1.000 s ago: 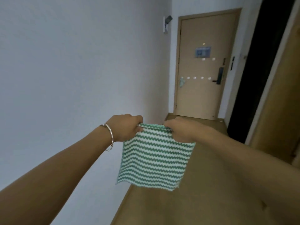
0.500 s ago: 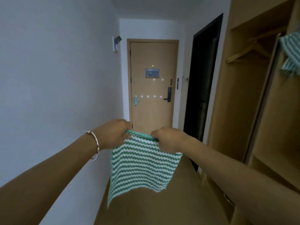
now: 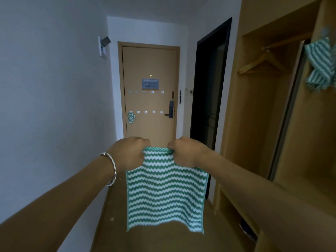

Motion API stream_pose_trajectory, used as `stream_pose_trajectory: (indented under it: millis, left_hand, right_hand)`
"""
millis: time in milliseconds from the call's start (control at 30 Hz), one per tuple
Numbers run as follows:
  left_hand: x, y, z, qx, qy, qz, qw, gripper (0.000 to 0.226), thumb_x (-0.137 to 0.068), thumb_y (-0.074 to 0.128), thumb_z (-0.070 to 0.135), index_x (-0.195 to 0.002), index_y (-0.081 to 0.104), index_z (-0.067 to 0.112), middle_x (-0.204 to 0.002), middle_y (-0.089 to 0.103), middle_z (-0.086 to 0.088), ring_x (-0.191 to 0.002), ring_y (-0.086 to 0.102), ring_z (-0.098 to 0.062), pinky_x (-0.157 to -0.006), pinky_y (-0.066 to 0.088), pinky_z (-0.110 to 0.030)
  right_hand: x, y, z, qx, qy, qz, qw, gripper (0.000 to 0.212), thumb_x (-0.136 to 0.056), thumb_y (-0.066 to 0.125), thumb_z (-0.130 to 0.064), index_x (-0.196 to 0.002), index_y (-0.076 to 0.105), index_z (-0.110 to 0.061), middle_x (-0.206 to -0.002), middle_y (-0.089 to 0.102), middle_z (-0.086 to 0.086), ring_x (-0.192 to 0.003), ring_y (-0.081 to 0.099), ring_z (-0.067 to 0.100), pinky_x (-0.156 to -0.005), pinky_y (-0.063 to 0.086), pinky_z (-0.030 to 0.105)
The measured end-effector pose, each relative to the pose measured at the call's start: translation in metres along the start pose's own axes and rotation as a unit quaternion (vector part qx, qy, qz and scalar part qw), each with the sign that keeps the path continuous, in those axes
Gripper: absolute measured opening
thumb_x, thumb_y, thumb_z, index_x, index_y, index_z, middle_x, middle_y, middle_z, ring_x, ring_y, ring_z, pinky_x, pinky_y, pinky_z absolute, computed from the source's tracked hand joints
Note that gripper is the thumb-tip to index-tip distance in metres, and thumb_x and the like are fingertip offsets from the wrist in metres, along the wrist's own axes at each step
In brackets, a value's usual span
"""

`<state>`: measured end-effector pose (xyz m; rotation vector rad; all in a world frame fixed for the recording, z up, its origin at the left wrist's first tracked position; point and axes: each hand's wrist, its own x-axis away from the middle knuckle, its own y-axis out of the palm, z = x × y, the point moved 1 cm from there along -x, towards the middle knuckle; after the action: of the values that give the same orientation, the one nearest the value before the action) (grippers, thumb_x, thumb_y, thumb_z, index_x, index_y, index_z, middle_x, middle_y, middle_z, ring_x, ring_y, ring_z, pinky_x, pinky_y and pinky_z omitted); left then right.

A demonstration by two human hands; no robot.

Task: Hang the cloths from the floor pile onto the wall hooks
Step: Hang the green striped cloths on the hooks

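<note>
- Setting: narrow entry hallway, looks like a hotel room.
- Evidence: wooden door (image 3: 149,135) at far end, electronic lock (image 3: 171,109), posted notice plate (image 3: 150,83).
- Right side: open wardrobe (image 3: 254,124), wooden hanger (image 3: 261,63) on rail.

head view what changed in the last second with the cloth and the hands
The view swung right: the door slid from the right of the picture to the middle, and the wardrobe with a hung cloth on it came into sight. Nothing was taken or let go: the left hand and the right hand still grip the top edge of the held cloth, which hangs flat below them.
</note>
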<state>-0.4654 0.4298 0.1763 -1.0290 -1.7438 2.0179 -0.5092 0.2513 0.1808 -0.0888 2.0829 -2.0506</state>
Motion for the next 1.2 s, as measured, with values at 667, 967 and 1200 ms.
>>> stream_pose_trajectory:
  millis: [667,967,1200]
  left_hand:
    - [-0.251,0.114,-0.106,0.095,-0.048,-0.010,0.994,0.028,-0.082,0.043,-0.004,-0.066,0.046,0.018,-0.060,0.044,0.009,-0.062,0.046,-0.014,-0.050,0.029,-0.020]
    - [-0.304,0.183,-0.146,0.141,-0.049,-0.029,0.988,0.020,-0.095,0.047,0.035,-0.091,0.056,0.017,-0.084,0.053,0.004,-0.077,0.053,-0.013,-0.066,0.042,-0.025]
    - [-0.364,0.248,-0.198,0.231,-0.043,-0.038,0.971,0.030,-0.095,0.050,0.031,-0.066,0.044,0.033,-0.065,0.052,0.011,-0.061,0.052,-0.010,-0.057,0.037,-0.025]
  right_hand:
    - [-0.252,0.062,0.165,-0.082,-0.047,-0.009,0.995,0.033,-0.091,0.044,-0.007,-0.061,0.040,-0.019,-0.068,0.046,-0.001,-0.070,0.047,0.017,-0.059,0.035,0.028]
    - [-0.334,0.103,0.207,-0.122,-0.060,-0.035,0.990,0.035,-0.095,0.045,-0.011,-0.061,0.041,-0.019,-0.070,0.048,-0.002,-0.068,0.046,0.014,-0.061,0.034,0.027]
    - [-0.406,0.137,0.243,-0.140,-0.045,-0.068,0.987,0.038,-0.098,0.038,-0.013,-0.065,0.043,-0.029,-0.072,0.048,-0.010,-0.065,0.043,0.002,-0.061,0.037,0.022]
